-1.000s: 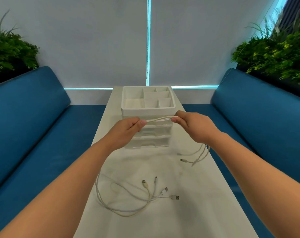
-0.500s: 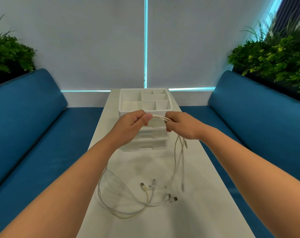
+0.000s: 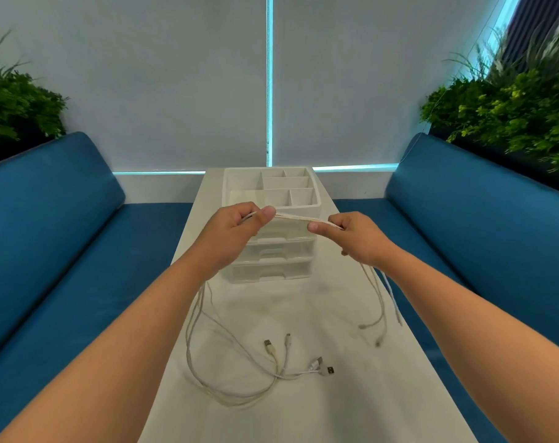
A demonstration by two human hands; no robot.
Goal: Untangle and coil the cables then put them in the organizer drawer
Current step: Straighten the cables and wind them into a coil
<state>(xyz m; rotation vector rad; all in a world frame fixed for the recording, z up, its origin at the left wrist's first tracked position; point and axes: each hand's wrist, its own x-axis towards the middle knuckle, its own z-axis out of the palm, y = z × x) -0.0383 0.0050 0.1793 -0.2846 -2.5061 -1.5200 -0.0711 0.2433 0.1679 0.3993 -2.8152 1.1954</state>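
both hands are raised above the middle of the long white table (image 3: 351,394), in front of the white organizer (image 3: 271,219); the left hand (image 3: 236,231) pinches a bundle of pale cables (image 3: 292,218) between thumb and curled fingers, and the right hand (image 3: 354,238) pinches the same bundle a little to the right, so a short stretch runs taut between them; from the left hand the strands drop to the table and loop near its left edge, ending in several usb plugs (image 3: 322,367) lying toward the near middle; from the right hand more strands hang down by the right edge, their small ends (image 3: 378,343) resting on or just above the surface, i cannot tell which; the organizer stands at the far end of the table, its open top tray divided into compartments, its clear drawers (image 3: 271,271) below all closed; blue benches (image 3: 479,235) run along both sides.
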